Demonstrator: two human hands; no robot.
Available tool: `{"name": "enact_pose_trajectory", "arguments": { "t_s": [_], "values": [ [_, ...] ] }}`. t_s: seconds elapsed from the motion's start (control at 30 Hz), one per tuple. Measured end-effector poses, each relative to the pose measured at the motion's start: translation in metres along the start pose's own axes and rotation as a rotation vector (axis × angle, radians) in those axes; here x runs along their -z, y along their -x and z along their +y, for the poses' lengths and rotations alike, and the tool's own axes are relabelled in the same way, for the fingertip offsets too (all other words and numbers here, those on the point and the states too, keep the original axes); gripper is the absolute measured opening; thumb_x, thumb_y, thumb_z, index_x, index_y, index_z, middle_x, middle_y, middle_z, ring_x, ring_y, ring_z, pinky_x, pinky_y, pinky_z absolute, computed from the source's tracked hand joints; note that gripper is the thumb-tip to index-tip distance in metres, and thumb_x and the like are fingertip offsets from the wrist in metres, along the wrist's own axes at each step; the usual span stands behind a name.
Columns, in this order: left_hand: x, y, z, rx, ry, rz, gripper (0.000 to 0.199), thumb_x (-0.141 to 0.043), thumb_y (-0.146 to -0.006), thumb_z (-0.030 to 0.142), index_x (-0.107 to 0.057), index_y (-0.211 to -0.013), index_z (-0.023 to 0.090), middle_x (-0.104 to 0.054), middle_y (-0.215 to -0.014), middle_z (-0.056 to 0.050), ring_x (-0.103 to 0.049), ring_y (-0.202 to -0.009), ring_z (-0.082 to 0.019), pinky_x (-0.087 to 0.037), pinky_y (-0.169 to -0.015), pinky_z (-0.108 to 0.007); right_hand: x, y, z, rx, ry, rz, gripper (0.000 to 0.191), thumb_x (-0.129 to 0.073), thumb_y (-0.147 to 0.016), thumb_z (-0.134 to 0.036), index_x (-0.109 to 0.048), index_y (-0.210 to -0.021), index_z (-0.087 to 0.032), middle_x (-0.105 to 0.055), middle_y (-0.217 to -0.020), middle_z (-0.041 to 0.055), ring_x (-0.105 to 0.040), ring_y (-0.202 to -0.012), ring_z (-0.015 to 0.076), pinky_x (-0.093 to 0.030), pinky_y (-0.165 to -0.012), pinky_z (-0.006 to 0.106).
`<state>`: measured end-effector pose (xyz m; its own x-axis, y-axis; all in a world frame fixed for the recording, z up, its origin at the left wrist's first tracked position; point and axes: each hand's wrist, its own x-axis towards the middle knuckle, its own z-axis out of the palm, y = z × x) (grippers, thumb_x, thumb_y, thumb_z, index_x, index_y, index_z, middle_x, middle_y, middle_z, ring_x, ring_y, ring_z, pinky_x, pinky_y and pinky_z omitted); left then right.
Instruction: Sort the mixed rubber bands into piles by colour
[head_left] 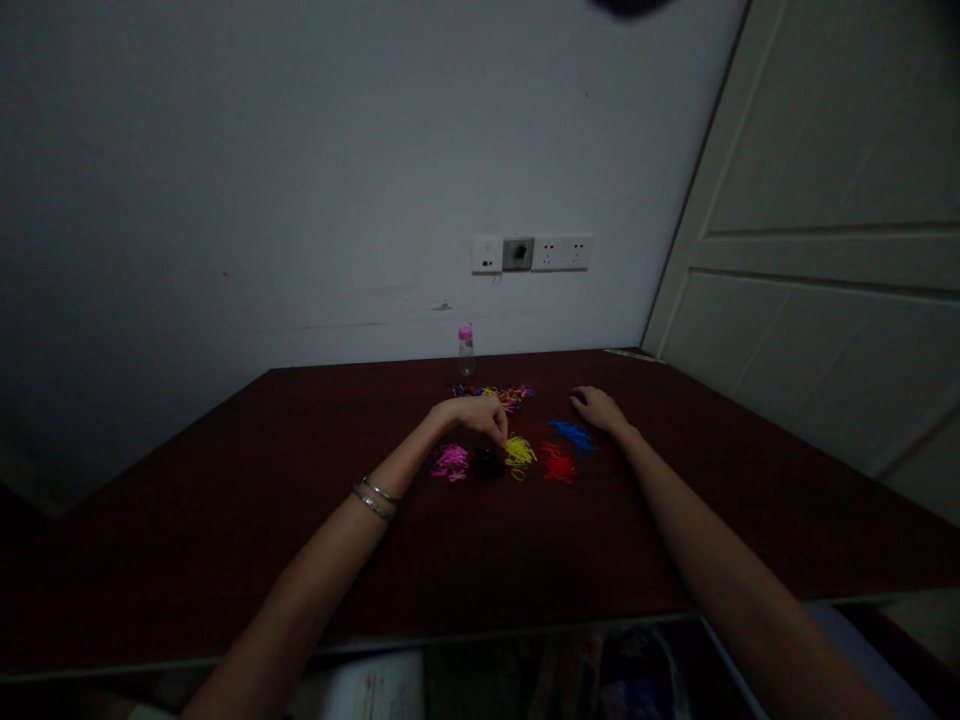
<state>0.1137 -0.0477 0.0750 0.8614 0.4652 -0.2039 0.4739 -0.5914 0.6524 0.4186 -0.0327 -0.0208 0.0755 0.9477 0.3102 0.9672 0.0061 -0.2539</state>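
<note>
left hand pinched over yellow bands, grip contents unclear | right hand flat, released, 12 o'clock of blue bands | sorted colours on bench

No text, label, brand or number can be read here. The small clear bottle with a pink label at the wall is too small and dim to read, and the white wall sockets show no legible marking.
</note>
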Motion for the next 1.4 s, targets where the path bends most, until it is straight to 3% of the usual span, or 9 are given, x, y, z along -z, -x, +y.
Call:
{"name": "enact_pose_trajectory", "arguments": {
  "t_s": [0.2,0.43,0.57,0.73,0.87,1.03,1.23,1.4],
  "values": [
    [0.004,0.004,-0.009,0.103,0.011,-0.104,0.011,-0.073,-0.053,0.021,-0.072,-0.062,0.015,-0.064,-0.055,-0.002,-0.051,-0.049,-0.010,-0.033,-0.047,-0.020,-0.001,0.000,0.002,0.011,-0.003,0.004,0.038,-0.040,-0.086,-0.031,-0.057,-0.115,-0.013,-0.058,-0.120,0.0132,-0.053,-0.109,0.0231,-0.039,-0.092,0.032],
    [0.014,0.015,-0.014,0.069,0.061,-0.021,0.030,-0.068,-0.063,0.042,-0.072,-0.065,0.012,-0.059,-0.051,-0.003,-0.037,-0.041,-0.006,-0.023,-0.041,-0.021,-0.004,-0.002,0.006,0.018,-0.020,0.001,0.037,-0.041,-0.086,-0.029,-0.057,-0.115,-0.013,-0.058,-0.119,0.0132,-0.053,-0.111,0.0216,-0.038,-0.094,0.031],
    [0.023,0.019,-0.038,0.048,0.142,0.225,0.039,-0.063,-0.067,0.047,-0.072,-0.071,0.010,-0.054,-0.050,-0.003,-0.034,-0.041,-0.005,-0.021,-0.041,-0.021,-0.005,-0.003,0.007,0.019,-0.012,0.003,0.039,-0.040,-0.086,-0.031,-0.057,-0.115,-0.013,-0.058,-0.120,0.0133,-0.053,-0.111,0.0217,-0.038,-0.095,0.031],
    [0.026,0.019,-0.081,0.186,0.218,0.590,0.043,-0.058,-0.070,0.049,-0.070,-0.072,0.009,-0.046,-0.045,0.002,-0.030,-0.039,-0.005,-0.019,-0.041,-0.021,-0.004,-0.001,0.006,0.019,-0.015,0.006,0.039,-0.040,-0.086,-0.030,-0.057,-0.116,-0.012,-0.057,-0.121,0.0136,-0.052,-0.112,0.0220,-0.038,-0.095,0.032],
    [0.021,0.019,-0.099,0.257,0.292,0.803,0.039,-0.056,-0.072,0.046,-0.068,-0.069,0.009,-0.042,-0.042,0.004,-0.030,-0.039,-0.005,-0.020,-0.042,-0.021,0.001,0.000,0.001,0.005,-0.024,0.018,0.038,-0.041,-0.086,-0.030,-0.057,-0.116,-0.014,-0.058,-0.120,0.0120,-0.052,-0.111,0.0219,-0.038,-0.095,0.032],
    [0.015,0.019,-0.109,0.282,0.323,0.917,0.037,-0.054,-0.075,0.042,-0.067,-0.066,0.009,-0.040,-0.040,0.004,-0.032,-0.039,-0.006,-0.023,-0.044,-0.021,0.013,-0.002,-0.028,0.115,-0.065,0.026,0.035,-0.040,-0.087,-0.030,-0.061,-0.111,-0.015,-0.061,-0.116,0.0104,-0.054,-0.108,0.0197,-0.039,-0.093,0.029],
    [0.011,0.017,-0.121,0.249,0.291,0.959,0.039,-0.052,-0.075,0.043,-0.067,-0.066,0.009,-0.040,-0.041,0.004,-0.033,-0.041,-0.006,-0.024,-0.045,-0.021,0.025,0.003,-0.081,0.355,-0.084,-0.154,0.027,-0.046,-0.085,-0.029,-0.067,-0.097,-0.018,-0.068,-0.100,0.0073,-0.061,-0.091,0.0185,-0.043,-0.082,0.025],
    [0.009,0.017,-0.124,0.261,0.276,0.972,0.040,-0.052,-0.074,0.045,-0.068,-0.067,0.008,-0.043,-0.042,0.003,-0.035,-0.042,-0.007,-0.024,-0.046,-0.021,0.023,0.010,-0.107,0.474,-0.060,-0.193,0.028,-0.047,-0.086,-0.036,-0.068,-0.092,-0.018,-0.068,-0.094,0.0072,-0.060,-0.086,0.0183,-0.043,-0.077,0.025]
  ]
}}
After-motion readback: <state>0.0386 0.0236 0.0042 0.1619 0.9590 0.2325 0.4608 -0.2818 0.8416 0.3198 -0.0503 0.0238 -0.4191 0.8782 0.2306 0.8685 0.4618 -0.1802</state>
